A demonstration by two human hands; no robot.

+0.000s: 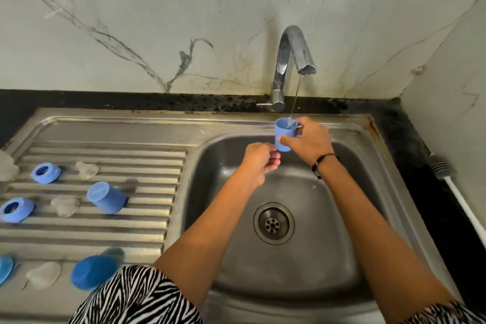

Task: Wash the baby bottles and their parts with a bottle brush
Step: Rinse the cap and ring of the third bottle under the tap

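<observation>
Cap [284, 137] between right-hand fingers [288, 139], under tap stream.

Both arms reach forward and come close together at the hands. The right hand [309, 139] is higher up, with its fingers and thumb curled round a small blue cup [284, 134], and it has a thin black band on the wrist. The left hand [259, 163] sits just below and to the left of it, with its fingers curled in and its fingertips right by the bottom of the cup.
</observation>
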